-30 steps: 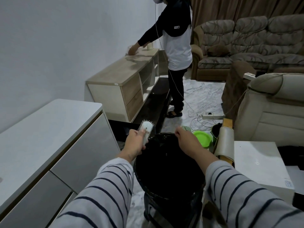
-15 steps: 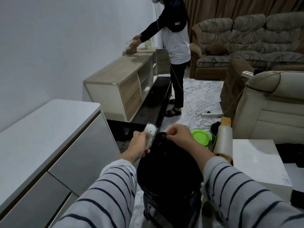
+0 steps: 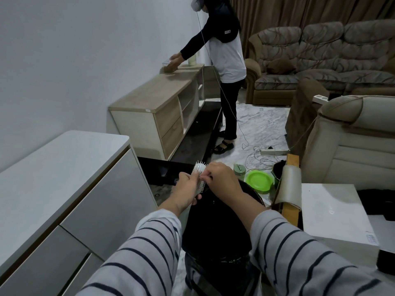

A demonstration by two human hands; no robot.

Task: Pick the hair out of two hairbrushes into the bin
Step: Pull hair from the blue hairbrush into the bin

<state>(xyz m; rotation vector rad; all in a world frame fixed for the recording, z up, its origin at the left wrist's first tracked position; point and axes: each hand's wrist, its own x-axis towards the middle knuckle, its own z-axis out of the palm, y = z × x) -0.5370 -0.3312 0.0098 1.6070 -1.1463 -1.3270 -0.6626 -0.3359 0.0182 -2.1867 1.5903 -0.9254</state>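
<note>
Here, above the black bin (image 3: 215,227), the left hand (image 3: 185,192) keeps a clenched grip on the white hairbrush (image 3: 199,175); the right hand (image 3: 223,180) pinches at its bristles.

Both hands (image 3: 205,184) on white hairbrush (image 3: 199,175) above black bin (image 3: 215,229)
</note>
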